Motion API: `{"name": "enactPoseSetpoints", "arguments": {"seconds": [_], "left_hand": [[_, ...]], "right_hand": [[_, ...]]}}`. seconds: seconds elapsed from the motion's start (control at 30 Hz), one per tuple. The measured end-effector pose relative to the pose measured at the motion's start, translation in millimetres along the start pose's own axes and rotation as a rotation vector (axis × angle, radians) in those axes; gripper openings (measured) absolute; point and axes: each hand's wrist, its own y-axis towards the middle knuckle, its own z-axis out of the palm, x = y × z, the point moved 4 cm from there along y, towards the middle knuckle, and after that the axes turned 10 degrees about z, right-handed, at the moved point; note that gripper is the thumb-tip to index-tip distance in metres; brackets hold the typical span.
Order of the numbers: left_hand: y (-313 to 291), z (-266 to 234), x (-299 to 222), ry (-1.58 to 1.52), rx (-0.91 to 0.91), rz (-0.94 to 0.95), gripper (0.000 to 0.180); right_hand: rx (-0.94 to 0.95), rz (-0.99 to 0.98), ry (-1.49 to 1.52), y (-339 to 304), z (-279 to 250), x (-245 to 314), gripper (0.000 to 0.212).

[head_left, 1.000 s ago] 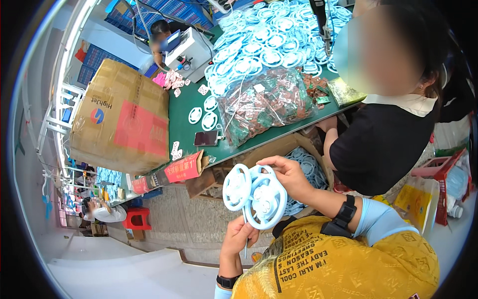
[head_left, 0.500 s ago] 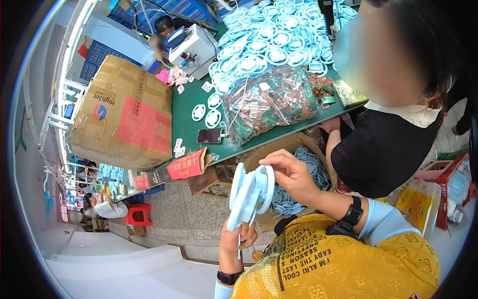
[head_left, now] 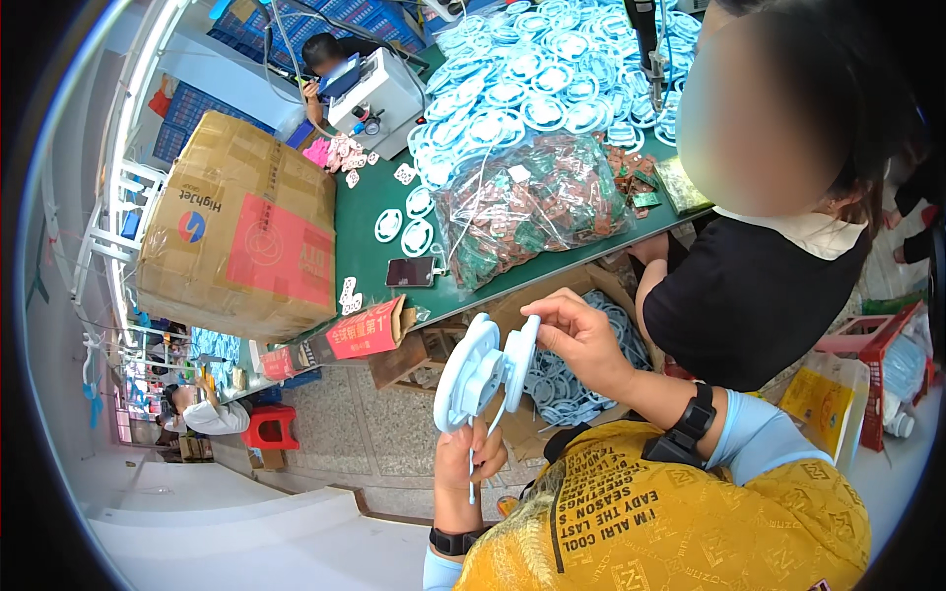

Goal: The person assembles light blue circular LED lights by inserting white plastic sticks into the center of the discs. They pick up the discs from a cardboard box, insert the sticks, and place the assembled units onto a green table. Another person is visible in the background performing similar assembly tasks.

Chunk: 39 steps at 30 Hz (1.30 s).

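In front of my body I hold up light-blue round plastic parts. My left hand (head_left: 471,458) grips the larger disc (head_left: 465,379) from below, fingers closed at its lower edge. A thin light-blue cord (head_left: 472,485) hangs past these fingers. My right hand (head_left: 583,340) pinches the upper rim of the smaller disc (head_left: 519,364) between thumb and fingers. Both discs stand on edge, side by side, with a raised hub between them; I cannot tell whether they are joined. Below and behind them, a cardboard box (head_left: 512,313) holds many similar light-blue parts with cords (head_left: 581,369).
A green table (head_left: 365,217) carries a light-blue heap of round parts (head_left: 532,74), a clear bag of small circuit boards (head_left: 537,207), a phone (head_left: 411,272) and a large carton (head_left: 236,222). A co-worker (head_left: 759,295) sits close on the right. A red stool (head_left: 269,427) stands farther left.
The larger disc has tilted and turned more of its face toward view, moving slightly left. The gap between the discs looks wider. My right hand keeps its pinch on the smaller disc.
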Motion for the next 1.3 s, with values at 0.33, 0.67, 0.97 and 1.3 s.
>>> {"name": "enactPoseSetpoints", "arguments": {"seconds": [0.33,0.67,0.97,1.3], "left_hand": [[0.1,-8.4,-0.5,-0.013,-0.028,-0.001,0.036],[0.9,-6.9,-2.2,-0.010,-0.015,-0.001,0.036],[5.1,-2.0,-3.0,0.012,-0.004,-0.003,0.036],[3.2,-6.8,2.2,-0.013,-0.166,-0.036,0.038]], "right_hand": [[0.051,0.041,0.001,3.6,1.9,-9.8,0.021],[0.039,0.072,0.083,3.6,4.1,-13.7,0.021],[0.049,0.084,0.088,3.1,2.8,-13.5,0.021],[0.031,0.123,0.105,-0.1,-4.6,-30.7,0.020]]}}
